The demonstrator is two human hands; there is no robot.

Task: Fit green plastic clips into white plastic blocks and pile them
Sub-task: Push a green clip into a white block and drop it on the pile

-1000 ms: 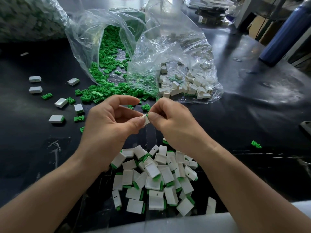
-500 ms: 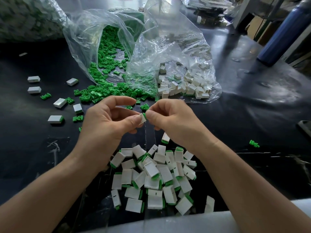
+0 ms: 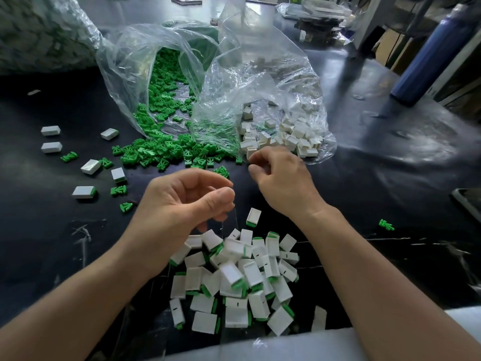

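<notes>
My left hand (image 3: 187,204) hovers above the black table with its fingers loosely curled and nothing in it. My right hand (image 3: 281,178) is further out, fingertips at the mouth of the clear bag of white blocks (image 3: 294,136), also holding nothing that I can see. Loose green clips (image 3: 161,152) spill from a second clear bag (image 3: 125,63) just beyond my left hand. A pile of white blocks with green clips fitted (image 3: 234,282) lies between my forearms. One fitted block (image 3: 253,217) lies apart at the pile's far edge.
Several stray white blocks (image 3: 50,130) and clips (image 3: 118,190) lie scattered on the left. A single green clip (image 3: 386,225) sits to the right. A blue cylinder (image 3: 429,56) stands at the far right, and a dark flat object (image 3: 468,204) lies at the right edge.
My hands were pinching one block and clip together; they have now parted. The left hand is empty and lower, and the right hand has moved out to the bag of white blocks.
</notes>
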